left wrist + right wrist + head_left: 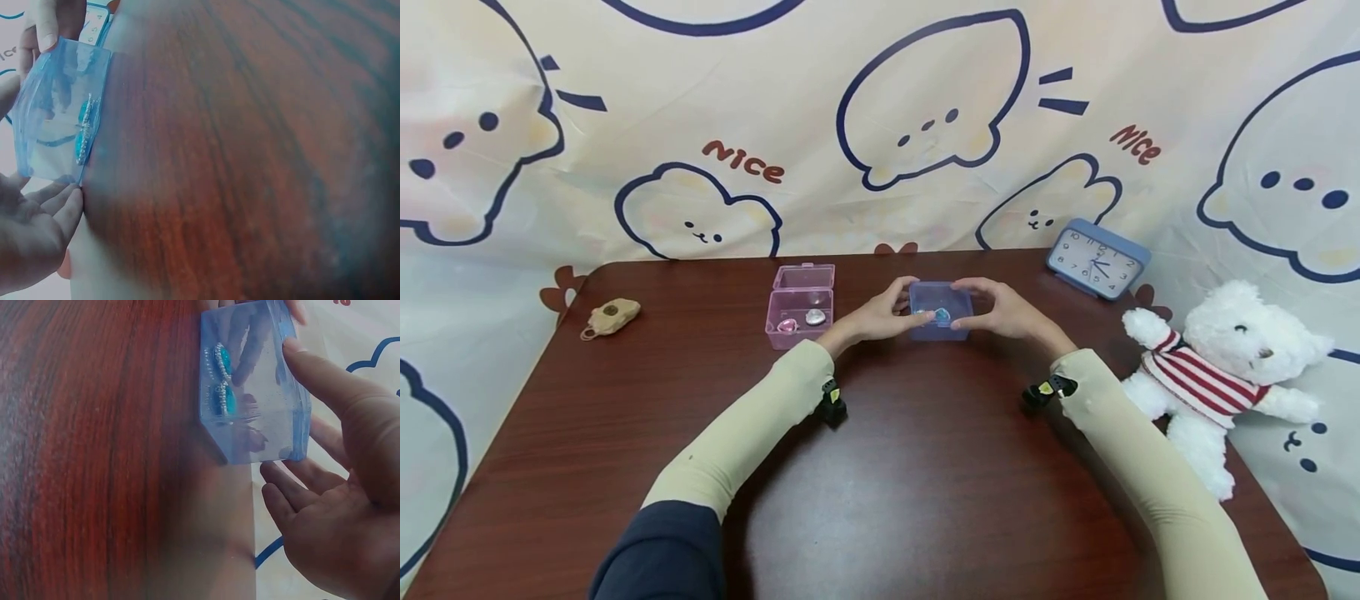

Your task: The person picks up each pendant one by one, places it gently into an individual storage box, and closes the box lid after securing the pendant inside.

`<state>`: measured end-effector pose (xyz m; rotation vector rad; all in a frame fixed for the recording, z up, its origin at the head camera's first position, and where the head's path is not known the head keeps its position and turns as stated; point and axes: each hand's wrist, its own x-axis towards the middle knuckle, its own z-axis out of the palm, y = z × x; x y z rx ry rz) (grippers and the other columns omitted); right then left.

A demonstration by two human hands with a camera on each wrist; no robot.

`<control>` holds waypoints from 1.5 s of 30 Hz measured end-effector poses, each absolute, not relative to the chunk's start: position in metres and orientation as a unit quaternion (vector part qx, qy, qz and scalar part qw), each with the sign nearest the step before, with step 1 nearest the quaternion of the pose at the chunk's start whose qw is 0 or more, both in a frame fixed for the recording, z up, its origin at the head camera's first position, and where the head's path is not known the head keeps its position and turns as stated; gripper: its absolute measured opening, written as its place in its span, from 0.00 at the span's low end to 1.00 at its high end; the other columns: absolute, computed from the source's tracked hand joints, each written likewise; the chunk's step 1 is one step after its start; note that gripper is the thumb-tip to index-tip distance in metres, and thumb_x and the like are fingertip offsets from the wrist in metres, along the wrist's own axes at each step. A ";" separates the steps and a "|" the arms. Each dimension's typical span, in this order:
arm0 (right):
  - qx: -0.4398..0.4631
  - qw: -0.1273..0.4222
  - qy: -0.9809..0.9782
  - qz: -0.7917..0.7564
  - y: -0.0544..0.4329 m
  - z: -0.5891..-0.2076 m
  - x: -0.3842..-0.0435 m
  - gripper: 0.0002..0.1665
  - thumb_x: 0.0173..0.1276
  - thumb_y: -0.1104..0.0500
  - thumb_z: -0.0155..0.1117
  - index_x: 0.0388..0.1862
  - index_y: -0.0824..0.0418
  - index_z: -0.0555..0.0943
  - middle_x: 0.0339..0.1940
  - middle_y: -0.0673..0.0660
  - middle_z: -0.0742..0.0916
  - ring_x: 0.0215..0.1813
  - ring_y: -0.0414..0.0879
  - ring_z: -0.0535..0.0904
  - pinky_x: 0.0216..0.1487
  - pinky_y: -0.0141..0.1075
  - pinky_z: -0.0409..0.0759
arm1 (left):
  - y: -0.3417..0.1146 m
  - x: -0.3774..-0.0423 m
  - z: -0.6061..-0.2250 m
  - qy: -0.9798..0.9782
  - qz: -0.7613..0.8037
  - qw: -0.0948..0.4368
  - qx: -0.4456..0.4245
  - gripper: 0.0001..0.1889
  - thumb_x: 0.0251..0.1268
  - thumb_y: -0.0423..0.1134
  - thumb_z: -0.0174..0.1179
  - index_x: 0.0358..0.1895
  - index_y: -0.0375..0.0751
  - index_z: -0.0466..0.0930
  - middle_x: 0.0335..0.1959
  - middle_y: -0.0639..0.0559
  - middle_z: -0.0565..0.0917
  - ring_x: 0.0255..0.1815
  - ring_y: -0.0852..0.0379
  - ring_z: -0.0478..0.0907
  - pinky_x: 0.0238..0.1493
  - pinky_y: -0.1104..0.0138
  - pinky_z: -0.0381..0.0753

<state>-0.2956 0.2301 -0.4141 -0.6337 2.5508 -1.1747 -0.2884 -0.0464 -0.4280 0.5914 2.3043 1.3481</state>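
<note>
A translucent blue plastic box (940, 330) rests on the table with its lid down. My left hand (880, 317) grips its left side, thumb at the front and fingers toward the back. On the opposite side my right hand (1003, 313) holds it in the same way, its thumb (319, 372) near the lid's edge in the right wrist view. Through the clear wall shows jewellery with turquoise stones (227, 399) and silvery beaded edging, lying on the box's bottom.
Left of the hands stands an open pink box (800, 333) holding a pink ring-like piece (787, 326) and a silvery round piece (815, 317). A beige pouch-like object (611, 318) lies far left. A blue clock (1096, 259) and white teddy bear (1217, 375) are at right.
</note>
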 end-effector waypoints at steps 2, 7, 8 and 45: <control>-0.225 0.130 0.879 -0.401 0.230 -0.414 -0.295 0.42 0.64 0.53 0.78 0.75 0.54 0.71 0.76 0.60 0.74 0.77 0.60 0.69 0.77 0.61 0.69 | -0.047 -0.287 -0.429 0.823 0.487 0.202 0.211 0.46 0.71 0.60 0.61 0.82 0.50 0.46 0.81 0.37 0.61 0.83 0.42 0.60 0.83 0.50 0.61; -0.225 0.134 0.884 -0.387 0.228 -0.416 -0.292 0.42 0.64 0.49 0.78 0.75 0.52 0.71 0.77 0.59 0.74 0.78 0.61 0.68 0.75 0.62 0.71 | -0.049 -0.287 -0.433 0.820 0.490 0.202 0.215 0.45 0.71 0.58 0.63 0.81 0.50 0.47 0.80 0.38 0.63 0.83 0.44 0.61 0.83 0.52 0.62; -0.223 0.136 0.886 -0.382 0.228 -0.416 -0.291 0.43 0.64 0.49 0.78 0.75 0.51 0.71 0.77 0.59 0.73 0.78 0.61 0.68 0.75 0.62 0.72 | -0.049 -0.287 -0.434 0.820 0.490 0.202 0.216 0.46 0.71 0.58 0.63 0.82 0.49 0.46 0.80 0.39 0.63 0.83 0.44 0.61 0.83 0.52 0.62; -0.048 0.274 0.717 -0.639 0.007 -0.416 -0.330 0.34 0.83 0.52 0.52 0.79 0.69 0.61 0.75 0.68 0.76 0.75 0.59 0.74 0.81 0.47 0.69 | -0.241 -0.228 -0.402 0.813 0.530 0.229 0.082 0.66 0.64 0.48 0.71 0.82 0.57 0.16 0.86 0.48 0.27 0.87 0.42 0.28 0.84 0.36 0.34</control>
